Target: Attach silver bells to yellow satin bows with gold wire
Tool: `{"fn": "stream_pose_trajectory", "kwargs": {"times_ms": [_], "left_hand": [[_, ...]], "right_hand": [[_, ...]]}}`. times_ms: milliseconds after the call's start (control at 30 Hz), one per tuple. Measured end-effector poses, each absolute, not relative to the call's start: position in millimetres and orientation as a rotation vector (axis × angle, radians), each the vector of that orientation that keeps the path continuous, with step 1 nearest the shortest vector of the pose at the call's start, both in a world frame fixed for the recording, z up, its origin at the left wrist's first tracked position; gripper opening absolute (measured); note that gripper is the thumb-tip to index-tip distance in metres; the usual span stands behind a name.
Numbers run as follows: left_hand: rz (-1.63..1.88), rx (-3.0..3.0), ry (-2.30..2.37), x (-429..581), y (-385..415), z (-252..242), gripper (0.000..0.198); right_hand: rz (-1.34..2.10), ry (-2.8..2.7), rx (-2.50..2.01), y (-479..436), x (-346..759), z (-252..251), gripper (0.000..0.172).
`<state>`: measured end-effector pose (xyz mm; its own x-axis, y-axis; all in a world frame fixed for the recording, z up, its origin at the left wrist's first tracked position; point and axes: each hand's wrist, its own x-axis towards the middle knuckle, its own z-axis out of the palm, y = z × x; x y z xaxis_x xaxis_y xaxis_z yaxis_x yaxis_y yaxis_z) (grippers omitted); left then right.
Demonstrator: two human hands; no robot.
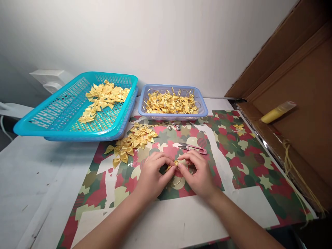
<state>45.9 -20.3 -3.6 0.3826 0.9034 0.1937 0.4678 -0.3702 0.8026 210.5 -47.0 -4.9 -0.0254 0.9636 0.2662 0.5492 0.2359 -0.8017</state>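
Observation:
Both hands meet over the patterned sheet, pinching a small yellow ribbon bow [176,162] between them. My left hand [157,169] is closed on the bow's left side, thumb against forefinger. From the other side my right hand [195,171] grips it with thumb and fingertips. A thin gold cord loop [178,180] hangs below the bow; the fingers hide most of the join. Just beyond my right hand lie pink-handled thread snips [193,148]. A loose pile of yellow bows [137,138] spreads out past my left hand.
A turquoise basket [64,129] with yellow bows stands at the left. The lilac basket [172,117] behind holds bows with gold cords. Several small silver bells [177,127] lie before it. At the right are a cardboard wall [293,76], a yellow tube [277,112] and hanging yellow threads [298,173].

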Motion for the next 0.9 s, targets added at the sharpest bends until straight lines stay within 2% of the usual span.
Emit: {"fn": "stream_pose_trajectory", "kwargs": {"times_ms": [367, 667, 900], "left_hand": [[0.799, 1.792, 1.101, 42.0, -17.3, 4.2, 0.014], [0.746, 1.748, 1.055, 37.8, -15.4, 6.7, 0.016], [0.74, 1.777, 1.09, 39.0, -15.4, 6.9, 0.017]], "right_hand": [[0.82, -1.802, -1.37, -41.7, 219.0, -0.4, 0.01], [0.851, -1.834, -1.329, -42.2, 219.5, -2.4, 0.017], [0.828, -1.884, -1.326, -44.0, 219.1, -1.6, 0.017]]}}
